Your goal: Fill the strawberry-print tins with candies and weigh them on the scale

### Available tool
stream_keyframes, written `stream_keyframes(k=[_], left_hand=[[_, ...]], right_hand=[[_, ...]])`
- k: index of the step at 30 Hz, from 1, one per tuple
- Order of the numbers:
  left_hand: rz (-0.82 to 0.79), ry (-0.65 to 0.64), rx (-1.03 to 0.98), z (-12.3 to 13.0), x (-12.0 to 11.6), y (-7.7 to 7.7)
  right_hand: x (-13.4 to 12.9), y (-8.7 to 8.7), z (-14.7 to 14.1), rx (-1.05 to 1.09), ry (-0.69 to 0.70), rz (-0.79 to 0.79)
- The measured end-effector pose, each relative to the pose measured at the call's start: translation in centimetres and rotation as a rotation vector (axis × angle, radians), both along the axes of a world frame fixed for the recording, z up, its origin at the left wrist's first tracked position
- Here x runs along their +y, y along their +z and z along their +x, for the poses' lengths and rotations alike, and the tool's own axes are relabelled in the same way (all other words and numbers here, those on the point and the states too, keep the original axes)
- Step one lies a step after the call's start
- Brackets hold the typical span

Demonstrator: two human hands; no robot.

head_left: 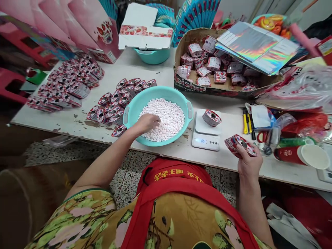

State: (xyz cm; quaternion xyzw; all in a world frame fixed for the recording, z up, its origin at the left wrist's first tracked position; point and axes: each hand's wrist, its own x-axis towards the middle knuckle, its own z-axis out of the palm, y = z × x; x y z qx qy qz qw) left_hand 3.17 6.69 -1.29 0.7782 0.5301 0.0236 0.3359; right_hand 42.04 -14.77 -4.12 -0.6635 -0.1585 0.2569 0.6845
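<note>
My left hand [148, 123] reaches into a turquoise basin [132, 103] filled with small white candies [169, 119]. Its fingers are curled together among the candies, and the fingertips are partly hidden. Out to the right, my right hand [249, 159] grips a red-and-white printed packet [234, 143] with a dark round opening in its top. Between the two hands, a white digital scale [206, 141] with a lit display carries a similar packet [212, 118].
Similar packets stand grouped left of the basin [126, 98] and farther left [70, 83]. Behind, a cardboard box [190, 86] holds more packets under shiny sheets [256, 45]. A paper cup [290, 155], scissors [262, 136] and yellow cutters [245, 122] lie right.
</note>
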Motion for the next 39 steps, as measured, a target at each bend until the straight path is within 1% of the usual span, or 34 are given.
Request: stream_keyframes(k=[1, 2, 4, 5, 6, 7, 8, 9, 10, 12, 14, 15, 16, 18, 19, 21, 23, 24, 26, 28, 30, 31, 32, 33, 35, 37, 39], left_hand=[[-0.062, 0.128, -0.156, -0.4, 0.4, -0.1], [-0.156, 0.262, -0.321, -0.8, 0.7, -0.2], [-0.390, 0.518, -0.616, -1.1, 1.1, -0.4], [-0.494, 0.621, -0.715, -1.0, 1.3, -0.4], [-0.577, 0.694, -0.772, -0.5, 1.4, -0.2], [-0.640, 0.725, -0.789, 0.2, 1.4, 0.2], [-0.679, 0.710, -0.781, 1.3, 1.4, 0.8], [-0.699, 0.651, -0.761, 2.7, 1.4, 1.6], [-0.703, 0.555, -0.736, 4.4, 1.4, 2.4], [-0.658, 0.295, -0.675, 8.6, 1.5, 4.2], [-0.544, 0.004, -0.565, 13.5, 1.7, 5.6], [-0.463, -0.132, -0.481, 15.9, 1.9, 6.0], [-0.369, -0.250, -0.385, 18.2, 2.2, 6.2], [-0.182, -0.429, -0.187, 22.1, 2.8, 5.9], [-0.110, -0.495, -0.098, 23.6, 3.0, 5.6], [-0.042, -0.592, 0.017, 25.6, 3.5, 4.6], [-0.046, -0.631, 0.036, 26.5, 3.9, 3.5], [-0.057, -0.622, 0.013, 26.6, 4.0, 3.0], [-0.118, -0.577, -0.102, 26.3, 4.4, 2.3], [-0.242, -0.475, -0.270, 25.7, 4.9, 1.9], [-0.330, -0.329, -0.416, 24.8, 5.3, 2.1], [-0.320, -0.277, -0.447, 24.4, 5.4, 2.3], [-0.272, -0.264, -0.438, 23.9, 5.4, 2.5], [-0.195, -0.292, -0.393, 23.6, 5.3, 2.7], [-0.029, -0.428, -0.232, 23.3, 4.7, 2.8], [0.101, -0.568, -0.057, 23.6, 3.8, 2.5], [0.186, -0.674, 0.057, 24.2, 2.9, 1.8]], right_hand=[[0.1, 0.0, 0.1, -0.003, -0.015, 0.004], [0.3, 0.0, 0.3, -0.004, -0.026, 0.008], [0.7, 0.0, 0.7, 0.000, -0.043, 0.011], [0.9, -0.1, 0.9, 0.003, -0.050, 0.009], [1.1, -0.2, 1.1, 0.007, -0.054, 0.004], [1.3, -0.3, 1.3, 0.009, -0.055, -0.002], [1.5, -0.4, 1.5, 0.010, -0.053, -0.009], [1.6, -0.5, 1.7, 0.011, -0.046, -0.017], [1.8, -0.6, 1.8, 0.013, -0.036, -0.026], [2.0, -0.6, 2.0, 0.028, -0.019, -0.039], [2.2, -0.5, 2.0, 0.042, -0.011, -0.043], [2.2, -0.4, 2.0, 0.043, -0.012, -0.041], [2.2, -0.4, 2.0, 0.043, -0.017, -0.038], [1.9, -0.3, 2.1, 0.044, -0.030, -0.032], [1.7, -0.4, 2.2, 0.045, -0.041, -0.030], [1.3, -0.6, 2.4, 0.050, -0.070, -0.031], [0.9, -0.9, 2.7, 0.062, -0.097, -0.036], [0.8, -1.0, 2.9, 0.069, -0.107, -0.039], [0.8, -1.3, 3.1, 0.078, -0.115, -0.041], [1.0, -1.4, 3.3, 0.069, -0.109, -0.042], [1.4, -1.4, 3.4, 0.051, -0.089, -0.047], [1.6, -1.4, 3.5, 0.044, -0.077, -0.050], [1.8, -1.5, 3.5, 0.036, -0.070, -0.050], [2.1, -1.5, 3.5, 0.030, -0.067, -0.048], [2.7, -1.6, 3.3, 0.017, -0.068, -0.045], [3.2, -1.6, 3.1, -0.001, -0.064, -0.048], [3.7, -1.5, 2.7, -0.022, -0.055, -0.049]])
